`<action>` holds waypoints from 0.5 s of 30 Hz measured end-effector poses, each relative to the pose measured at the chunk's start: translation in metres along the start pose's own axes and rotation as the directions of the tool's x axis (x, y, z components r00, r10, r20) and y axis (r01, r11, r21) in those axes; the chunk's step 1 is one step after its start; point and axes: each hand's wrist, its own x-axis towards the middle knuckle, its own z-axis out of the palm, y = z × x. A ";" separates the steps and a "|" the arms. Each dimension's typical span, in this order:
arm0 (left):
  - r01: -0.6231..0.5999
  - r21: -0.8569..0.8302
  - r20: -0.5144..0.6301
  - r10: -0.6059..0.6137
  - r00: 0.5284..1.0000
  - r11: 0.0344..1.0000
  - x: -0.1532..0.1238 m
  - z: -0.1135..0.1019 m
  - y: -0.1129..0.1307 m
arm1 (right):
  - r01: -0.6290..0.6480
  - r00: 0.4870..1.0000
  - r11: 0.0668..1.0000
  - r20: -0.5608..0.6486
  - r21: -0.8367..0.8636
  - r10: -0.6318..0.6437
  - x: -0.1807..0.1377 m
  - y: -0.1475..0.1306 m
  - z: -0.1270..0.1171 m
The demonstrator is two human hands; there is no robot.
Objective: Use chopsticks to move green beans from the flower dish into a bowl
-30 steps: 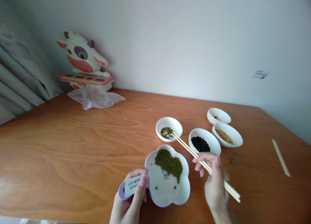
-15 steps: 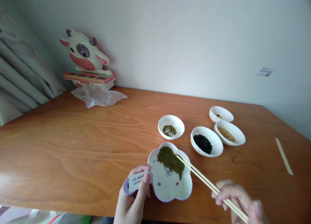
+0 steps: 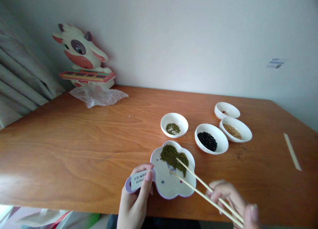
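Head view: left hand [image 3: 136, 196] grips the handle [image 3: 127, 186] of a flower-shaped dish [image 3: 171, 190], mung beans [image 3: 170, 154] inside, over the counter [image 3: 99, 162]. Right hand [image 3: 230, 196] holds parted chopsticks [image 3: 202, 183], tips over the dish; bean contact unclear.

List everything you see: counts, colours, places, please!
dish: 1, white and purple, front centre
sticker: 1, white, on dish
chopsticks: 2, pale, tips at dish
bowls: 4, white, beyond dish
green beans: many, green, dish and leftmost bowl
black beans: many, black, nearest bowl
tan beans: many, tan, rightmost bowl
bits: few, reddish, farthest bowl
table: 1, brown, under bowls
strip: 1, cream, table's right
toy cow: 1, white and pink, far left
bag: 1, clear, before toy cow
curtain: 1, grey, left edge
wall: 1, pale, behind table
label: 1, pale, on wall
clutter: uncounted, mixed, bottom left
clothing: count unclear, dark, bottom edge
left hand: 1, gripping dish
right hand: 1, gripping chopsticks
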 end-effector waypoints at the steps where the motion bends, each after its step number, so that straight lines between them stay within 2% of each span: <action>1: -0.006 0.005 0.008 0.006 1.000 1.000 0.001 -0.001 -0.002 | 0.013 1.000 1.000 -0.008 0.002 -0.013 0.001 -0.001 0.006; 6: 0.010 -0.017 0.004 -0.010 1.000 1.000 0.002 -0.003 -0.006 | 0.036 0.983 0.999 -0.181 -0.021 -0.039 0.007 -0.012 0.041; 10: 0.034 -0.030 -0.009 -0.034 0.999 0.999 0.000 0.001 0.000 | 0.101 0.975 0.992 -0.193 -0.081 -0.115 0.011 -0.018 0.058; 15: 0.043 -0.035 -0.023 -0.044 0.999 0.998 -0.001 0.002 0.005 | 0.160 0.963 0.987 -0.216 -0.023 -0.161 0.018 -0.014 0.062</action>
